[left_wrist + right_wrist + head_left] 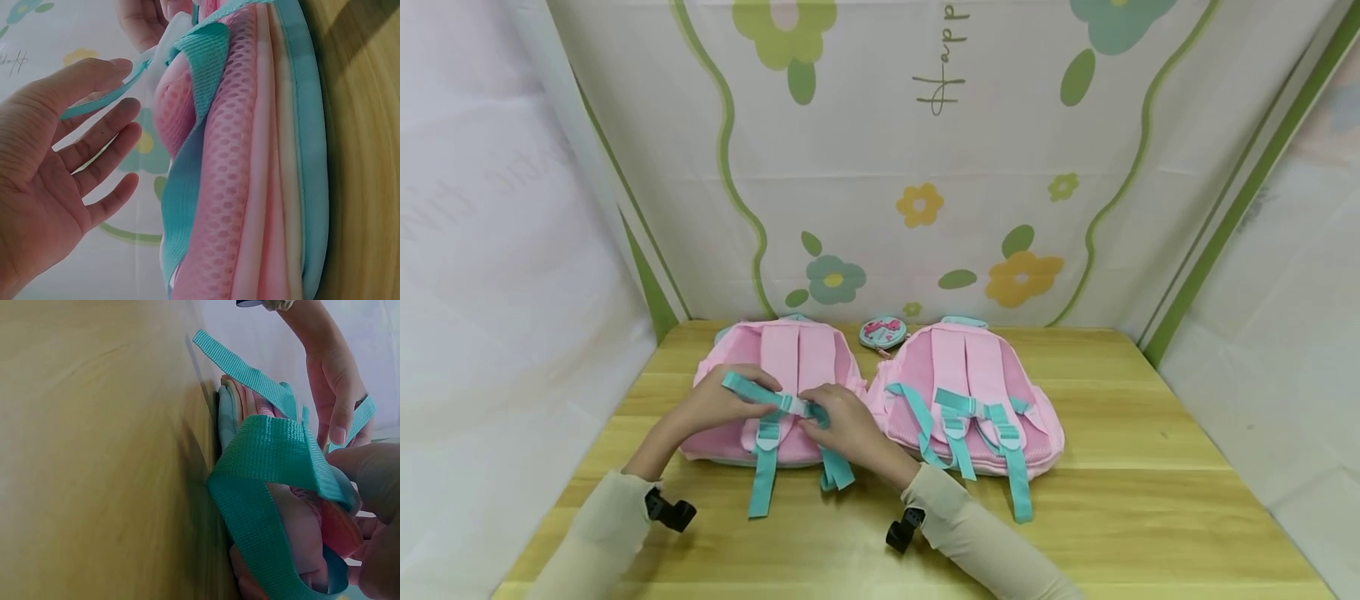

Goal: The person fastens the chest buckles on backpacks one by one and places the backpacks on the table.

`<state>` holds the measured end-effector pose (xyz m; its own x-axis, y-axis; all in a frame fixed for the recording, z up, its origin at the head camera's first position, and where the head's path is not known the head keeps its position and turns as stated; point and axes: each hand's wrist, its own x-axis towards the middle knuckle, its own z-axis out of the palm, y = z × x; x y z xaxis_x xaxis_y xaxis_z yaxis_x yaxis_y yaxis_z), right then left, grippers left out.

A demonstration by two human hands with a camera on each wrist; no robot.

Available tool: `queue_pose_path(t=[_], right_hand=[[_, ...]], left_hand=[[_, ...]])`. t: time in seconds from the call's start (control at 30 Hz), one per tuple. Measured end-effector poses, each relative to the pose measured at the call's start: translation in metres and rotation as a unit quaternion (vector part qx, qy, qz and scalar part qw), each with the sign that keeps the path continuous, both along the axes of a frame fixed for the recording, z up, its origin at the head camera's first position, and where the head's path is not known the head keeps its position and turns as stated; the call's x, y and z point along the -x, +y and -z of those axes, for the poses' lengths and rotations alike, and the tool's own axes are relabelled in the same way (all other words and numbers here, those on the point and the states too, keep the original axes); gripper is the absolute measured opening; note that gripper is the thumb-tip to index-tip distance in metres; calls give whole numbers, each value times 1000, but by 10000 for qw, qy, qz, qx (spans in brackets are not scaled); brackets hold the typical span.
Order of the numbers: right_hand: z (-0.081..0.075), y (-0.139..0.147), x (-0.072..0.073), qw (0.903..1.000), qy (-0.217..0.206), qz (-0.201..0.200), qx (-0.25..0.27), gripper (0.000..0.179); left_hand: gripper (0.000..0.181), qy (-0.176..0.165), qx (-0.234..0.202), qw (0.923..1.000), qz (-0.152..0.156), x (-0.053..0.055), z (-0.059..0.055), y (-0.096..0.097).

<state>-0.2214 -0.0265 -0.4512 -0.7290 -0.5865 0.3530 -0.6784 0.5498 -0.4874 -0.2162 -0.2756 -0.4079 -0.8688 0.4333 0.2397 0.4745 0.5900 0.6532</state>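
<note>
Two pink backpacks lie side by side, their shoulder straps facing up. Over the left backpack (pixel 737 442), a teal chest strap (pixel 745 387) runs into a pale buckle (pixel 796 406) between the hands. My left hand (pixel 726 398) pinches this strap near the buckle; in the left wrist view the strap passes between thumb and index finger, the other fingers loosely extended. My right hand (pixel 850 425) grips the strap's other side by the buckle, its fingertips partly hidden. A teal webbing loop (pixel 269 453) hangs beside the right hand.
The right backpack (pixel 1037 433) touches the left one, its own teal straps (pixel 1017 483) hanging onto the wooden table (pixel 1150 500). Behind them sits a small round pouch (pixel 882 332) with a pink picture. A flower-printed cloth (pixel 850 167) stands at the table's back.
</note>
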Motion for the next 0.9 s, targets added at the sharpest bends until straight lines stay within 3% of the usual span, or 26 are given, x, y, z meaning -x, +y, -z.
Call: queue_pose_path(t=[0.17, 0.4, 0.73, 0.9], right_hand=[[0, 1, -3, 10000, -7, -16, -72, 39], [-4, 1, -4, 9999, 115, -9, -46, 42], [-3, 6, -1, 9998, 129, -168, -71, 46], [-5, 11, 2, 9997, 95, -189, -81, 48]], left_hand=[[31, 35, 26, 9998, -201, -3, -4, -8], [28, 283, 112, 9988, -371, -8, -17, -18], [27, 265, 253, 9983, -458, -10, -25, -23], [28, 369, 272, 9983, -349, -7, -26, -22]])
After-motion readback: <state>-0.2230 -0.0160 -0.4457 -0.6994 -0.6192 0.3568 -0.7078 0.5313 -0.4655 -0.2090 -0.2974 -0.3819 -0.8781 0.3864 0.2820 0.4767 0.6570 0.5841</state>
